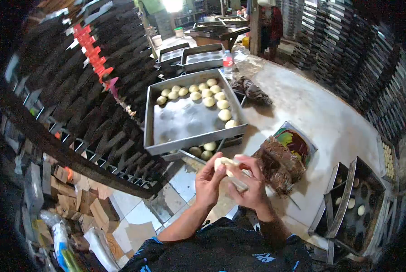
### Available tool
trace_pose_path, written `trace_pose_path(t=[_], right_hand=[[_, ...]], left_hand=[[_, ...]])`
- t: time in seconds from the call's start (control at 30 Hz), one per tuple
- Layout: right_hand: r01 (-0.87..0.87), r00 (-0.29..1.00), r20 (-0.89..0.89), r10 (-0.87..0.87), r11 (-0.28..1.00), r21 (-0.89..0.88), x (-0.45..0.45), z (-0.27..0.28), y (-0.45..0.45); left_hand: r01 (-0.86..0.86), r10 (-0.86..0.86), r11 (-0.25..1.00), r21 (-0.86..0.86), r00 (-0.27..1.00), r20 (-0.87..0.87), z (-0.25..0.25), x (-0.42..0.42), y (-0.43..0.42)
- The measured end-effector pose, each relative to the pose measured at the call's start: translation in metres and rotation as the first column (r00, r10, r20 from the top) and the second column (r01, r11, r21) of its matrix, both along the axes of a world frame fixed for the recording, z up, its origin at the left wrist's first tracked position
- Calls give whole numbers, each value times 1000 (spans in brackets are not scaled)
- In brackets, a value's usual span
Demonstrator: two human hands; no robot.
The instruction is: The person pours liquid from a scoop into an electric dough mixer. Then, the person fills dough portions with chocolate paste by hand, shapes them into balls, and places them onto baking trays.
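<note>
One head-worn camera looks forward and down, close above the hands (208, 185) (253, 187).

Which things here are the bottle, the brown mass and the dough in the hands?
Bottle (228, 66): head view, middle of its body.
Brown mass (280, 161): head view, middle of its top.
Held dough (221, 161): head view, its pale upper part.

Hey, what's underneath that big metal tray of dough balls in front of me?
Beneath the big metal tray, part of another tray shows at the near side, with a few dough balls in it. The rest is covered, so its full contents can't be seen.
</note>
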State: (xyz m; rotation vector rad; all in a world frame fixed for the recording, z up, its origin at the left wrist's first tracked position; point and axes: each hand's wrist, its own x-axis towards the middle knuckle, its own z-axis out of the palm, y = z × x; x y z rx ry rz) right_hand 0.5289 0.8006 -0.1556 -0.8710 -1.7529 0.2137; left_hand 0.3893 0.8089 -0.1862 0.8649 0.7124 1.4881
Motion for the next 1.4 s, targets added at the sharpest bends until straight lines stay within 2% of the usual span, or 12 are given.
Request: trace_pose_path(t=[0.17, 0.27, 0.4, 0.6, 0.7, 0.87, 0.93, 1.0, 1.1, 1.23, 1.3, 1.4], right_hand=[[-57, 936, -344, -77, 930, -363, -81, -37, -28], [265, 957, -137, -256, 963, 55, -111, -49, -38], [-6, 999, -45, 10, 997, 81, -140, -10, -65], [-42, 984, -180, 10, 984, -176, -140, -2, -66], [201, 914, -317, -251, 963, -181, -130, -14, -69], [223, 936, -198, -291, 925, -307, -65, -65, -33], [275, 951, -52, -305, 911, -307, -38, -65, -22], [391, 916, 11, -402, 883, -261, -15, -73, -14], [397, 911, -47, -410, 902, -171, 13, -84, -15], [5, 847, -411, -337, 778, -628, 60, -96, -45], [277, 924, -60, -377, 771, -573, 105, -114, -59], [825, 564, 534, -630, 454, -336, 173, -184, -97]], left_hand=[[-170, 170, 985, 4, 984, -56, -11, -64, -45], [-216, 239, 969, 118, 942, -235, -16, -83, -70], [-299, 308, 951, 85, 942, -132, -16, -113, -82], [-61, 458, 841, 538, 610, -646, -22, -121, -95], [-35, 81, 958, 283, 985, -153, 9, -82, -90], [191, -64, 972, 136, 774, -630, 11, -41, -60], [294, -252, 956, -17, 785, -566, -3, -29, -46], [437, -461, 825, -358, 887, 21, -14, -18, -34], [533, -580, 794, -293, 808, -101, -64, 17, -38], [672, -639, 492, -554, 711, 294, -79, 38, -27], [687, -795, 379, -620, 585, 162, -84, 40, -23], [646, -851, 424, -635, 525, -34, -95, 44, -12]])
